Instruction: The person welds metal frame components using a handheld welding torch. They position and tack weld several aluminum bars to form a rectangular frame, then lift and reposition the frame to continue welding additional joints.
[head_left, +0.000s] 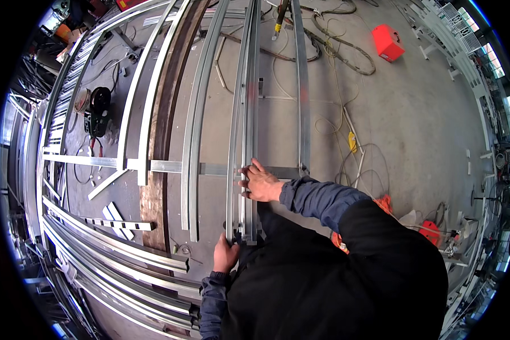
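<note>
Long shiny metal channels (248, 113) lie side by side in front of me, running away toward the far side. My right hand (262, 182) rests across the top of them with its fingers spread, close to a crossbar (277, 171). Lower down, my left hand (225, 255) is closed at the near end of the bundle, thumb up against the left channel (230, 192). The fingers of that hand are partly hidden under the metal. A single rail (303, 102) stands apart to the right of the bundle.
More paired rails (194, 124) and a brown wooden beam (163, 102) lie to the left. Stacked metal profiles (119, 249) fill the lower left. A black machine (98, 110) stands on the floor. Hoses (351, 65) and a red box (387, 42) are at the far right.
</note>
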The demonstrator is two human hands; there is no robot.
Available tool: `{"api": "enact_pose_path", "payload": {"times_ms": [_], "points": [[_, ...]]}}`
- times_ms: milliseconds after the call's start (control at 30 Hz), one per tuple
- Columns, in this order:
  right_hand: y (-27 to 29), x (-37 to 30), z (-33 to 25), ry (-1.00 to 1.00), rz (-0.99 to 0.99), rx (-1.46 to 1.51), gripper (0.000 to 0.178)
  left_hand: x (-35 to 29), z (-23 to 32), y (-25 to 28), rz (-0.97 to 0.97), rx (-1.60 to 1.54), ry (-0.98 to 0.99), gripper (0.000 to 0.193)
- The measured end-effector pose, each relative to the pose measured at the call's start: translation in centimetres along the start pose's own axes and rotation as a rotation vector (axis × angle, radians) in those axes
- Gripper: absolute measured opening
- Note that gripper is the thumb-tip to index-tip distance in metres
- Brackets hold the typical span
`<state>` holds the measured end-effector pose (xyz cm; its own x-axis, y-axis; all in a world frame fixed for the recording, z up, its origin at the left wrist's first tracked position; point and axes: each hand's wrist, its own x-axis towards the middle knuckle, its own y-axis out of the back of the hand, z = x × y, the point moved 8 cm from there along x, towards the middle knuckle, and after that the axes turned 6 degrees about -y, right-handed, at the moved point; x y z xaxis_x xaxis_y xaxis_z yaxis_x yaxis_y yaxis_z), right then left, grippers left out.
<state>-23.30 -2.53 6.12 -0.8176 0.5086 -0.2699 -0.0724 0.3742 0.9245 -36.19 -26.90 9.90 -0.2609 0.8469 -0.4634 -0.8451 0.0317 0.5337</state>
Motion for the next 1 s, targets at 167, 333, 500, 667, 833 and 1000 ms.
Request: {"api": "enact_pose_path", "payload": {"times_ms": [167,333,500,667,833,1000], "points": [[-0.8,-0.2,0.7,-0.033,0.046,0.003,0.045,0.4,1.2,0.1,0.017,0.082,-0.096,0.047],[-0.9,0.2,0.6,-0.058,-0.010,-0.017,0.053,0.1,2.1,0.3,-0.042,0.094,-0.125,0.063],[-0.7,-0.2,0.9,0.004,0.122,-0.010,0.053,0.3,4.1,-0.5,0.008,0.220,-0.245,0.065],[0.8,-0.7,1.8,0.137,0.283,0.184,0.032,1.3,2.6,-1.5,0.028,0.327,-0.240,0.071],[2.8,-1.8,2.4,0.148,0.507,0.290,0.034,2.5,3.9,-2.1,0.080,0.390,-0.229,0.071],[3.8,-1.9,2.2,0.102,0.487,0.258,0.059,3.0,4.6,-1.8,0.215,0.495,-0.266,0.063]]}}
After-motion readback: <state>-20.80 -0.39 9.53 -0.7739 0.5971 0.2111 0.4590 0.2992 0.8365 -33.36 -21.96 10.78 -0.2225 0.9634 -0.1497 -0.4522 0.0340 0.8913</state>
